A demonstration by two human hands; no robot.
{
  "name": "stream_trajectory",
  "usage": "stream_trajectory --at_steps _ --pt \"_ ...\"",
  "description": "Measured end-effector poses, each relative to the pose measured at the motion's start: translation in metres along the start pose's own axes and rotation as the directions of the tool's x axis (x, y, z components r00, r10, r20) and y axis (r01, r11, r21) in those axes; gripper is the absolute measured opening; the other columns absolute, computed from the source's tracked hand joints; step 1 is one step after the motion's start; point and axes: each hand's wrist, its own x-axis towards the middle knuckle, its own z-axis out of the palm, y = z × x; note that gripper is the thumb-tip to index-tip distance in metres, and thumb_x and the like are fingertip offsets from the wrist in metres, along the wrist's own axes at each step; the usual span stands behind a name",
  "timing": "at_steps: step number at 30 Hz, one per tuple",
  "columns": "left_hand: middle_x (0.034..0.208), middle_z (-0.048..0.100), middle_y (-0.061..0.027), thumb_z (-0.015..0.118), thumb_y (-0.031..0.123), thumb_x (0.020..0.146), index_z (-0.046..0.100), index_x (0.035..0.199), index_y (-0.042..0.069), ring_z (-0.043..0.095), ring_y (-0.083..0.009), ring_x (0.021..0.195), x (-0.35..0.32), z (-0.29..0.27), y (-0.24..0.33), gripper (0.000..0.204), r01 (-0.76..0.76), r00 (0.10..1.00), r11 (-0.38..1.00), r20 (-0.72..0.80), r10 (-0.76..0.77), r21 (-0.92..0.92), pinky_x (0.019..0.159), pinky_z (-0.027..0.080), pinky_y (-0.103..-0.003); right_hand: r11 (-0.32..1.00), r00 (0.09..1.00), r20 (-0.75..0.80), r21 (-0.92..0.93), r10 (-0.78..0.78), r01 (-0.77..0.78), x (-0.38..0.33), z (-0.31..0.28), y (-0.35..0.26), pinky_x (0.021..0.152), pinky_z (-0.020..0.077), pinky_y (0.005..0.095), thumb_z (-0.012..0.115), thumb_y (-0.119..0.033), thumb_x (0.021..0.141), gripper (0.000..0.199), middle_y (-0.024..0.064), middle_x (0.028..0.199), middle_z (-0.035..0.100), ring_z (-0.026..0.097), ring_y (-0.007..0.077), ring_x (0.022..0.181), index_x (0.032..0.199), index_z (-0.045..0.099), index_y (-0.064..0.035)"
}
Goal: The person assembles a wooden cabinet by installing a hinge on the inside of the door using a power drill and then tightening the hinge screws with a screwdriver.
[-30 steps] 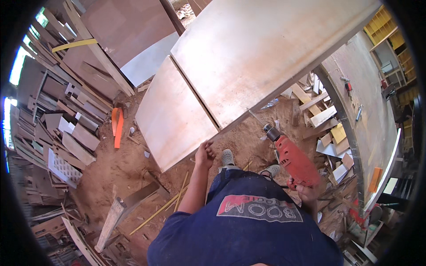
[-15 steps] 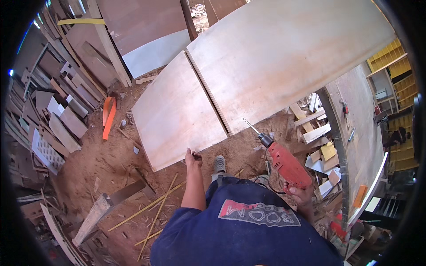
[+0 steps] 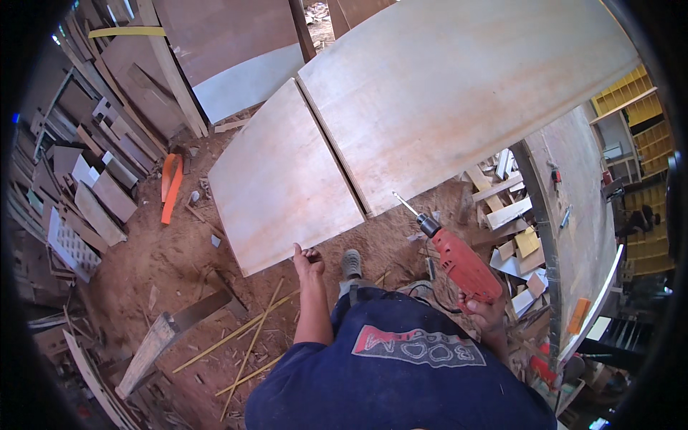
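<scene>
Drill (image 3: 464,264): one, red, dark chuck; located right of centre, in front of the shirt, bit aimed up and left. Right grip (image 3: 484,312): clenched around the drill's handle.
Bit (image 3: 405,203): one, slender; tip overlapping the near edge of the large panel in view, contact cannot be told.
Left grip (image 3: 309,265): thumb extended, fingers half curled, at the near edge of the small panel; whether it touches the edge or grasps anything small cannot be told.
Small panel (image 3: 283,179): one, pale, angular; left of the large panel.
Large panel (image 3: 466,100): one, pale, stretching to the upper right; a narrow dark gap between the two.
Shirt (image 3: 387,390): navy, worn by the person.
Floor (image 3: 161,269): brown, littered with bits of wood.
Yellow sticks (image 3: 215,350): several, thin, some crossed, left of the person.
Orange strip (image 3: 169,193): one, bent, on the floor, left of the small panel.
Counter (image 3: 584,165): far right, dark curved edge; carries an orange block (image 3: 579,315).
</scene>
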Motion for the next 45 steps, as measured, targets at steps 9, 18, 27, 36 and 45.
stream_trajectory --at_steps 9,18,27,36,45 --pt "0.053 0.039 0.008 0.058 0.043 0.106 0.051 0.073 0.018 0.039 -0.0075 0.042 -0.014 -0.026 0.009 0.043 -0.033 0.972 0.997 0.236 0.015 0.071 0.044 0.038 -0.025 0.998 1.0 -0.026 -0.065 0.017 -0.019 0.005 0.001 -0.003 0.07 0.0583 0.031 0.076 -0.01 0.072 0.073 0.0147 0.101 0.07 0.069 0.0196 0.081 0.139 0.051 0.0087" --pt "0.05 0.034 0.0104 0.066 0.05 0.101 0.051 0.075 0.021 0.036 -0.0055 0.042 -0.054 -0.021 0.072 0.041 -0.155 0.965 0.931 0.252 0.072 0.331 0.044 0.031 -0.025 0.993 0.994 0.051 -0.076 0.093 -0.089 0.018 0.02 -0.011 0.069 0.0587 0.0303 0.08 -0.013 0.071 0.075 0.0144 0.098 0.07 0.069 0.0185 0.079 0.138 0.053 0.0097" --pt "0.052 0.036 0.0079 0.058 0.044 0.106 0.059 0.074 0.019 0.03 -0.0063 0.043 -0.119 0.06 0.17 0.04 -0.427 0.808 0.902 0.473 0.352 0.058 0.043 0.028 -0.024 0.999 0.993 0.105 -0.01 0.052 -0.051 0.028 0.037 -0.001 0.074 0.0581 0.0305 0.08 -0.012 0.07 0.086 0.0165 0.11 0.069 0.069 0.0182 0.086 0.147 0.047 0.0095" --pt "0.054 0.034 0.007 0.059 0.053 0.102 0.061 0.086 0.011 0.033 -0.0074 0.046 -0.132 0.183 0.297 0.045 -0.64 0.558 0.769 0.689 0.462 0.002 0.046 0.031 -0.023 0.999 0.998 0.019 -0.004 0.052 -0.052 0.011 0.053 0.022 0.074 0.0571 0.0307 0.077 -0.011 0.068 0.089 0.0172 0.116 0.069 0.069 0.018 0.087 0.148 0.045 0.0099" --pt "0.058 0.035 0.0059 0.073 0.064 0.089 0.058 0.082 0.012 0.032 -0.0069 0.046 -0.146 0.299 0.383 0.055 -0.763 0.632 0.592 0.49 0.6 0.259 0.046 0.029 -0.024 0.999 1.0 -0.031 0.047 0.001 0.0 -0.029 0.062 0.041 0.078 0.0562 0.0304 0.075 -0.007 0.068 0.091 0.0178 0.128 0.067 0.069 0.0172 0.092 0.151 0.041 0.0105"
